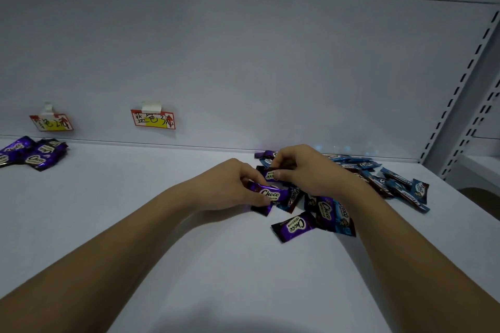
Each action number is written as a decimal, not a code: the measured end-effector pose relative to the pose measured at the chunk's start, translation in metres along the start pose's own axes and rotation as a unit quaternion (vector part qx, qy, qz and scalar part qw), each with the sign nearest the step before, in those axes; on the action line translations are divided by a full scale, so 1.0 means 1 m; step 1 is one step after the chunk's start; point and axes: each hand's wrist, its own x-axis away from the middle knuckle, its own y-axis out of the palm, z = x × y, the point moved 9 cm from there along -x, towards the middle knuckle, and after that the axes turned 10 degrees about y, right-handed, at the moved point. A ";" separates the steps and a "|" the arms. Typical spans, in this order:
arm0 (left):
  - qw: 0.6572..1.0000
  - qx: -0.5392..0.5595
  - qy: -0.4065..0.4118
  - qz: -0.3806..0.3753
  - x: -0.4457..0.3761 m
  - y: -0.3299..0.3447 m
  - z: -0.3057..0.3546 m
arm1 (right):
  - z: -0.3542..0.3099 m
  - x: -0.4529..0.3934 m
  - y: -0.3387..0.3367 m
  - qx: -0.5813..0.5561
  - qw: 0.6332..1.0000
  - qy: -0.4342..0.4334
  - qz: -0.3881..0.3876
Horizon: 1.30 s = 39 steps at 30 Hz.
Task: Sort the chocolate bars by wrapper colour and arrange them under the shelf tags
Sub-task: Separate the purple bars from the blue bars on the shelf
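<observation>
a purple bar (pixel 266 195) is pinched in the left hand (pixel 232 186) and another purple bar (pixel 270 174) in the right hand (pixel 300 170), at the 9 o'clock edge of the mixed pile (pixel 351 189), where a blue wrapper could be dragged along unnoticed.

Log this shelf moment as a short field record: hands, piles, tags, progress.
left hand: pinches a purple bar at the edge of the mixed pile
right hand: grips another purple bar over the pile
mixed pile: purple and blue bars jumbled on the shelf, right side
sorted purple bars: lying under the left tag
second tag: nothing lying beneath it
progress: blue bars not yet sorted
</observation>
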 end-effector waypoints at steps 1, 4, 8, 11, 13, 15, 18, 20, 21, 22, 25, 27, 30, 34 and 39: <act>1.000 0.000 0.003 -0.004 0.001 0.001 0.001 | -0.001 -0.001 0.001 -0.001 1.000 -0.001 0.002; 1.000 0.001 -0.001 -0.002 0.002 0.001 -0.001 | -0.001 -0.002 0.001 0.005 1.000 -0.004 0.015; 0.999 -0.004 -0.009 0.037 0.002 -0.005 -0.003 | 0.002 -0.003 -0.002 0.020 0.999 -0.003 0.036; 0.999 -0.010 -0.010 0.051 0.000 -0.007 -0.005 | 0.004 -0.006 0.001 0.055 0.998 -0.002 0.044; 0.999 -0.006 -0.009 0.042 0.000 -0.005 -0.004 | 0.003 -0.007 0.004 0.061 0.997 -0.007 0.046; 0.999 -0.005 -0.012 0.040 0.000 -0.004 -0.003 | 0.000 -0.008 0.006 0.060 0.997 -0.012 0.049; 0.998 -0.015 -0.027 0.045 0.000 -0.005 -0.006 | -0.002 -0.009 0.005 0.057 0.997 -0.018 0.051; 0.997 -0.034 -0.040 0.051 0.000 -0.006 -0.008 | -0.001 -0.009 0.004 0.054 0.997 -0.017 0.052; 0.997 -0.044 -0.048 0.052 0.000 -0.006 -0.009 | -0.001 -0.009 0.003 0.051 0.997 -0.016 0.053; 0.996 -0.052 -0.057 0.052 0.000 -0.006 -0.010 | -0.001 -0.010 0.003 0.049 0.997 -0.015 0.053; 0.994 -0.064 -0.086 0.033 0.001 -0.004 -0.013 | 0.000 -0.010 0.003 0.061 0.997 0.001 0.051; 0.994 -0.070 -0.085 0.019 0.001 -0.001 -0.011 | 0.000 -0.011 0.004 0.089 0.995 0.010 0.047; 0.997 -0.033 -0.073 0.016 0.000 0.003 -0.008 | 0.001 -0.010 0.005 0.100 0.994 0.009 0.040; 0.998 -0.027 -0.056 0.015 -0.001 0.004 -0.003 | -0.001 -0.008 0.003 0.084 0.995 -0.005 0.048; 0.997 -0.010 -0.063 0.039 -0.001 -0.007 -0.011 | 0.001 -0.008 -0.004 0.016 0.998 -0.008 0.064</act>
